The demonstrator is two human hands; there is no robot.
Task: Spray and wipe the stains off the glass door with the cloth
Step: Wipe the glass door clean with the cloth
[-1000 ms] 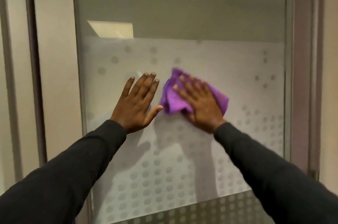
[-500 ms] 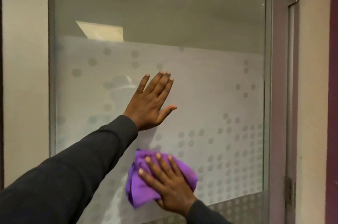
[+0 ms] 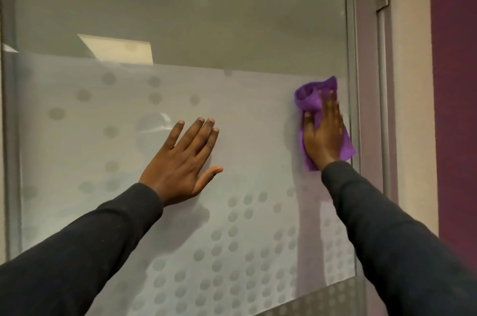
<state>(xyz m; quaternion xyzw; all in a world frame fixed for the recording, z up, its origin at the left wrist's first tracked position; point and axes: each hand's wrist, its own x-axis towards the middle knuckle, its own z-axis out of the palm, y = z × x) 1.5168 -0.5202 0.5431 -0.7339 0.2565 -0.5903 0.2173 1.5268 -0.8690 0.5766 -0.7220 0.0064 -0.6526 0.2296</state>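
The right hand (image 3: pixel 322 135) has swept the purple cloth (image 3: pixel 309 101) up and across the glass door (image 3: pixel 245 18), from low on the frosted band (image 3: pixel 154 212) half a second ago to the right edge, just beside the metal frame (image 3: pixel 351 57). A second ago it pressed the cloth mid-panel.

Purple cloth (image 3: pixel 307 101) (crumpled) flat against frosted glass door (image 3: pixel 258 114), right edge.
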